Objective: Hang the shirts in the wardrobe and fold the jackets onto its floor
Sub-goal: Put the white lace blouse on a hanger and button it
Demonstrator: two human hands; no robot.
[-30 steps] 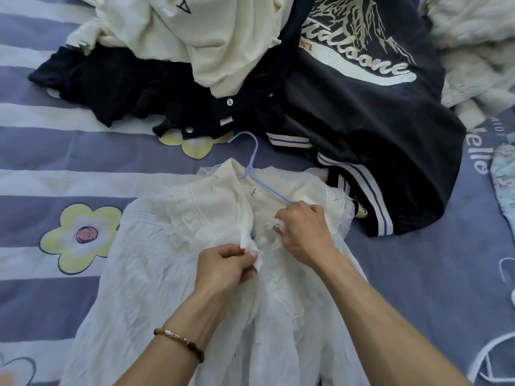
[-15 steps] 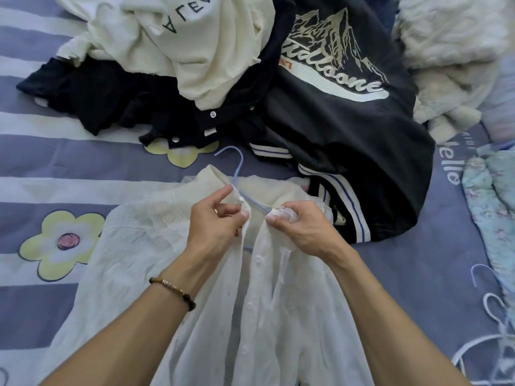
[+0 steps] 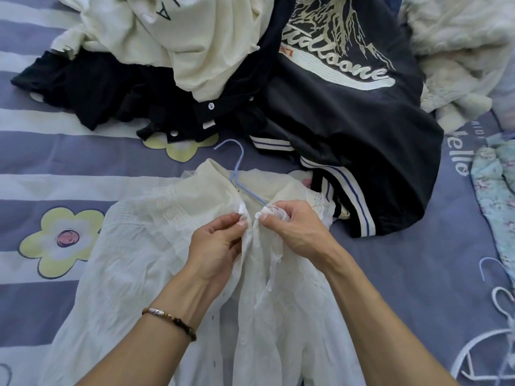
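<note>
A thin white button shirt lies spread on the bed with a pale blue hanger inside its collar, the hook sticking out toward the clothes pile. My left hand pinches the left front edge of the shirt just below the collar. My right hand pinches the right front edge, with a button at its fingertips. The two edges meet between my thumbs. A dark navy jacket with a cream mountain logo lies behind the shirt.
The bed has a purple striped sheet with flowers. A cream top and black clothes are piled at the back. A fluffy white garment lies back right, a floral one at right. White hangers lie bottom right.
Both hands came up from the shirt's chest to just below the collar and now hold the two front edges together at the top button.
</note>
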